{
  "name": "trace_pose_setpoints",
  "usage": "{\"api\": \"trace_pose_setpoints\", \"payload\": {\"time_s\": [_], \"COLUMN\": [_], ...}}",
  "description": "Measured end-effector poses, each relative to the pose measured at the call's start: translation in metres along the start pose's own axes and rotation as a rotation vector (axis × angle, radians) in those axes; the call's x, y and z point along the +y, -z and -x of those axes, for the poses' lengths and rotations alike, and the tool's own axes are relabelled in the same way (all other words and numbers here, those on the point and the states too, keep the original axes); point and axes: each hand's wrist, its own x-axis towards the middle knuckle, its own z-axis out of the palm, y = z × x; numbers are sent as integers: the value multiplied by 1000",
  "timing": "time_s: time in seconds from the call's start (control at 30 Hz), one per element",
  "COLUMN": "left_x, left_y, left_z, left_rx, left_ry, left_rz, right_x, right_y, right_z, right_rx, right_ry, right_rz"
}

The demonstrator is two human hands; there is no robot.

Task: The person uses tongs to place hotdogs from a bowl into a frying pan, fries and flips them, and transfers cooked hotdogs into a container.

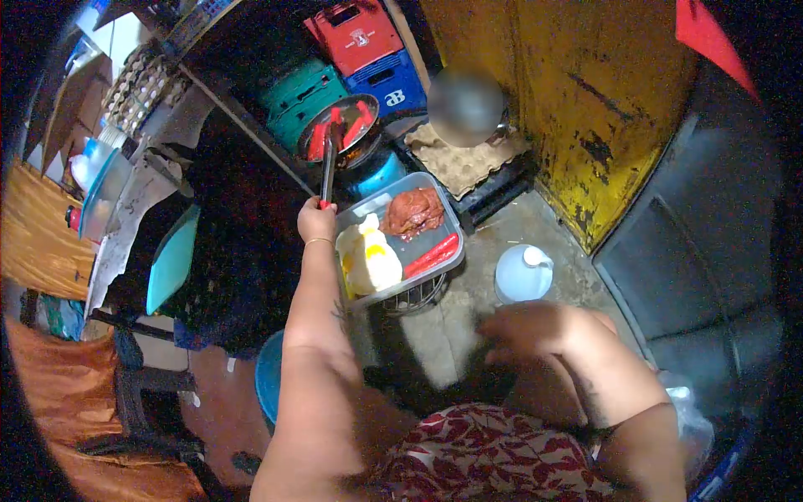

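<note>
My left hand (316, 221) is closed on a long metal cooking utensil (329, 171), red at the grip, whose far end reaches into a frying pan (368, 138). Red sausages (318, 142) lie in the pan, above a blue glow. Just below this hand, a clear plastic container (381, 294) holds a mound of reddish meat (414, 212), more red sausages (432, 255) and white pieces with yellow patches, like fried eggs (372, 259). My right hand (514, 326) hangs loosely over my lap, in shadow and slightly blurred, with nothing visible in its fingers.
A round, blurred metal pot or lid (466, 105) sits by brown cardboard (468, 163) on the right. Red (351, 38), blue (389, 84) and green (305, 100) crates stand behind the pan. A whitish jug (524, 274) is on the floor; egg trays (142, 88) are far left.
</note>
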Motion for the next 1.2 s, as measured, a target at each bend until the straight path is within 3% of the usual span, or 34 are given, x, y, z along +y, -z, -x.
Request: {"api": "trace_pose_setpoints", "payload": {"time_s": [0.13, 0.17, 0.2, 0.27, 0.3, 0.4, 0.47, 0.53, 0.6, 0.67, 0.8, 1.2], "left_x": [-6, -40, -33, -12, -3, -5, -42, -67, -83, -105, -78, -82], "left_y": [8, -12, 3, 33, 54, 96, 98, 103, 103, 88, 83, 83], "left_z": [3, -20, -16, 9, 20, 50, 58, 71, 82, 84, 94, 72], "left_rx": [-1, 9, -44, -91, -218, -374, -398, -654, -719, -847, -934, -1013], "left_ry": [-25, 28, -21, 7, 125, 125, 74, -36, 22, -170, -52, -97], "left_rz": [44, 245, 206, 518, 611, 520, 467, 495, 408, 306, 135, 162], "right_x": [-2, -4, -5, -4, -7, -7, -9, -16, 2, 4, -7, 2], "right_y": [2, 4, 6, 9, 13, 14, 16, 25, 10, 7, 12, 8], "right_z": [-3, -4, -4, -4, -4, -1, -1, -3, -5, -6, -5, -16], "right_rx": [-21, -35, -47, -54, -80, -62, -21, -121, -74, -20, 22, 10], "right_ry": [-10, -50, -88, -96, -108, -99, -83, -159, -111, -67, -57, -69], "right_rz": [-38, -35, -24, -1, -18, -25, -13, -49, -66, -79, -163, -132]}}
